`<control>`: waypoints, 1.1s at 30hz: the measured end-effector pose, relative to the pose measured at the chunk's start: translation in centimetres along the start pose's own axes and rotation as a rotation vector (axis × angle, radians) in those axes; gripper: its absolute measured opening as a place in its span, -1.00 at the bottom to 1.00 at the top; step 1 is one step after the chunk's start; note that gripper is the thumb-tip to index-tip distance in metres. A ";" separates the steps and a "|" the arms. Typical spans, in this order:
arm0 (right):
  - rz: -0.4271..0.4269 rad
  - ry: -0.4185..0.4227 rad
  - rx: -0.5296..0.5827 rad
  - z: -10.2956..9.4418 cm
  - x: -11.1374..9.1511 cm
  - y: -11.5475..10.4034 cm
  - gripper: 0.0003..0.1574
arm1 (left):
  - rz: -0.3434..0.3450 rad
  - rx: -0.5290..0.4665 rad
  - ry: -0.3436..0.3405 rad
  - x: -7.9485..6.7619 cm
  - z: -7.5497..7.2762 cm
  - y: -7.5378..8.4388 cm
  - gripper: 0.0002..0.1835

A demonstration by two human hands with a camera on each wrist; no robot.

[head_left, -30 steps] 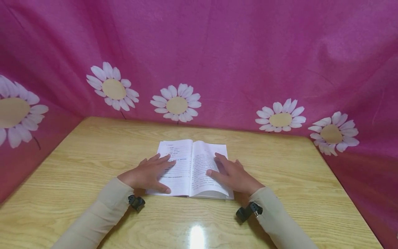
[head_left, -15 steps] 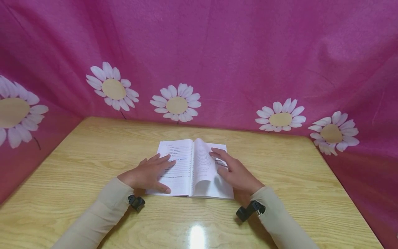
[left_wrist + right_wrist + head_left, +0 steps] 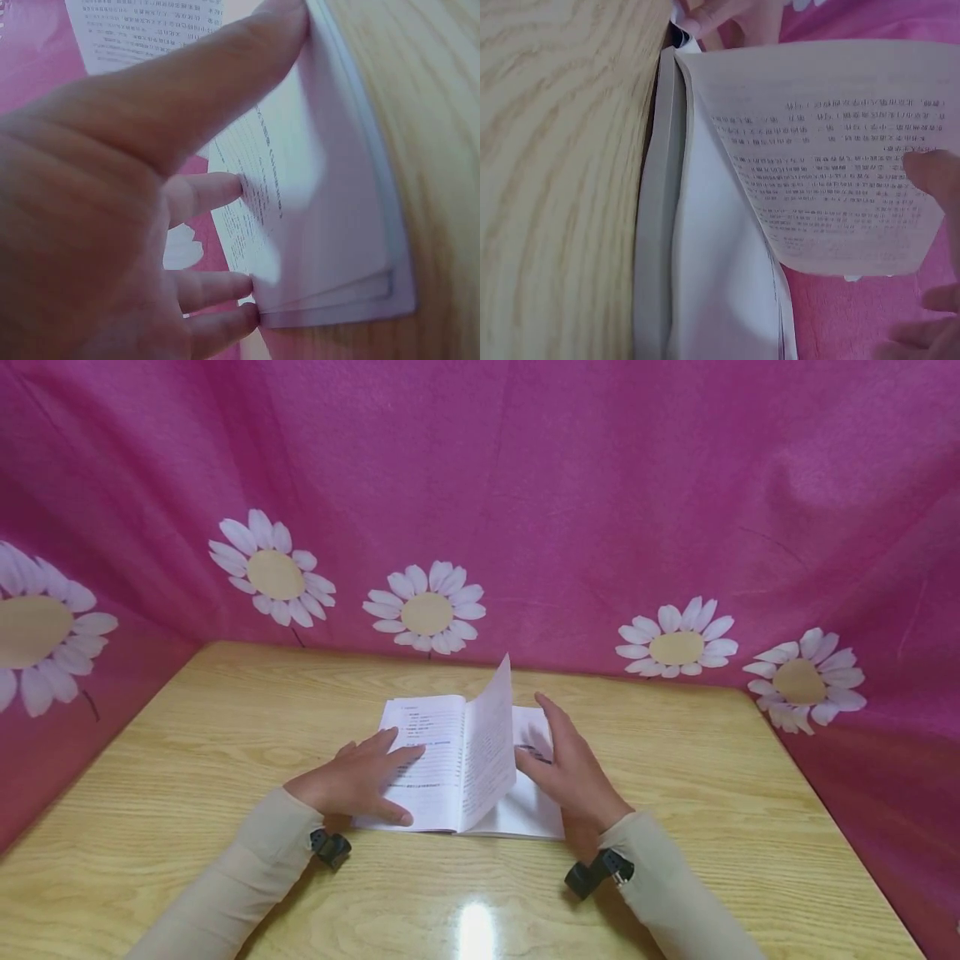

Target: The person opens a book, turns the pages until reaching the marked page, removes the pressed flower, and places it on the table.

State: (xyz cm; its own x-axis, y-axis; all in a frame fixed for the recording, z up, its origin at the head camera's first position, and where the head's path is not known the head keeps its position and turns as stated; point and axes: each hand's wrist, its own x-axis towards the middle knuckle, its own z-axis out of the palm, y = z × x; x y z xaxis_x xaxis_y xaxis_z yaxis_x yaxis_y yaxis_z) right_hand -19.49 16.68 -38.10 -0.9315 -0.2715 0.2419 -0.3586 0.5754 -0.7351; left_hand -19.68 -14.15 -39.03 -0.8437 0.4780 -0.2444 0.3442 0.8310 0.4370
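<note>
An open book (image 3: 435,797) lies on the wooden table with printed text on its pages. Spread across the left page, my left hand (image 3: 351,781) rests with its fingers apart; in the left wrist view its fingertips (image 3: 244,285) meet the printed page. A single page (image 3: 491,752) stands up from the spine, leaning toward the right half. Beside it is my right hand (image 3: 573,768), thumb at the page's free edge and index finger stretched away from it. In the right wrist view the thumb (image 3: 930,172) overlaps the raised page (image 3: 817,165). Beneath, the right half looks mostly white.
The wooden table (image 3: 675,777) extends around the book. A pink cloth (image 3: 540,527) printed with large white daisies hangs behind and at both sides. Black wrist cameras are strapped at both beige sleeves (image 3: 247,868).
The page at the right has risen from lying nearly flat, through a curl, to standing upright. My right hand's index finger has come off it. The left hand stays put.
</note>
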 end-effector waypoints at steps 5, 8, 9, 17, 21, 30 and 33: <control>-0.027 -0.078 0.011 0.6 -0.3 -0.2 -0.41 | 0.030 0.019 -0.008 0.0 -0.2 -0.3 0.08; -0.096 -0.121 0.016 1.1 -0.5 -0.6 -0.52 | 0.017 0.015 -0.024 -0.1 -0.5 -0.5 0.04; -0.115 -0.129 0.008 1.2 -0.6 -0.7 -0.52 | 0.011 0.012 -0.029 -0.1 -0.5 -0.5 0.02; -0.131 -0.195 -0.095 2.3 -1.0 -1.3 -0.37 | 0.012 0.028 -0.042 0.0 -0.9 -0.7 -0.08; -0.121 -0.244 -0.100 2.8 -1.2 -1.6 -0.27 | 0.010 -0.016 -0.026 0.0 -1.0 -0.8 -0.12; -0.129 -0.307 -0.086 3.5 -1.6 -2.2 -0.14 | -0.197 -0.557 0.011 -0.1 -1.7 -1.9 -0.28; -0.139 -0.329 -0.090 3.7 -1.7 -2.2 -0.13 | -0.122 -0.535 0.032 0.0 -2.0 -2.6 -0.26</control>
State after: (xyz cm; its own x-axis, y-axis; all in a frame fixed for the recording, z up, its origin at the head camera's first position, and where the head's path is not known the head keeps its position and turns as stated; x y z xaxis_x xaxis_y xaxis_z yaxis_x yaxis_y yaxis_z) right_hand -16.89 13.07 -39.21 -0.8097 -0.5768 0.1078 -0.4975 0.5775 -0.6472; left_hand -21.37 -16.88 -38.45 -0.8794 0.3715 -0.2978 -0.0073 0.6148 0.7887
